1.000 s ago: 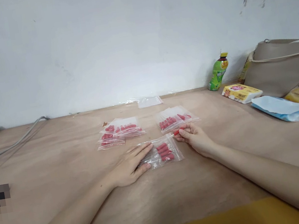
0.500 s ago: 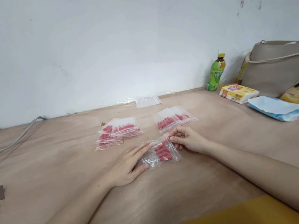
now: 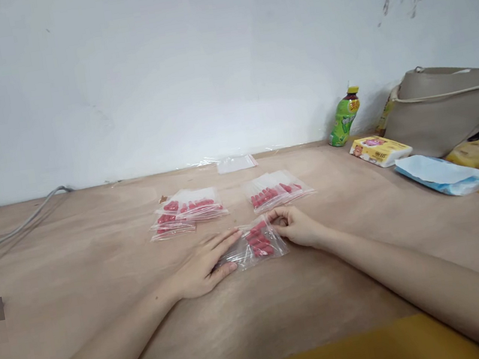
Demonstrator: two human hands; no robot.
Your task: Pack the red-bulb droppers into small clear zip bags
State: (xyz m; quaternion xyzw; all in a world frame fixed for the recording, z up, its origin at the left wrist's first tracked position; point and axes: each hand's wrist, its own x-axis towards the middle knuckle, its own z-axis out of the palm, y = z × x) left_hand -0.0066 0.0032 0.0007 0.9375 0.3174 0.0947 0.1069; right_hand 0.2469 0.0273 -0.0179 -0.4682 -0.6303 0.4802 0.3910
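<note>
A clear zip-lock bag [image 3: 242, 256] lies in front of me, with several small red cylindrical pieces [image 3: 259, 243] showing at its right side. My left hand [image 3: 203, 267] rests on the left end of this bag, fingers stretched out and thumb apart. At the upper right corner, the fingers of my right hand [image 3: 294, 225] are closed on the bag's edge. Just behind, to the left, is an overlapping pile of zip bags [image 3: 198, 207] with similar red pieces. A second group of filled bags [image 3: 275, 191] lies behind my right hand.
An unfilled-looking flat bag [image 3: 237, 163] lies by the wall. At the right stand a green bottle [image 3: 343, 119] and a beige bag [image 3: 442, 111], near a yellow tissue pack [image 3: 380, 150] and a blue-white packet [image 3: 441, 173]. A grey cable [image 3: 24, 227] runs at left.
My right hand has shifted slightly left and down along the bag's right edge. My left hand stays in place. The whole view has shifted a little.
</note>
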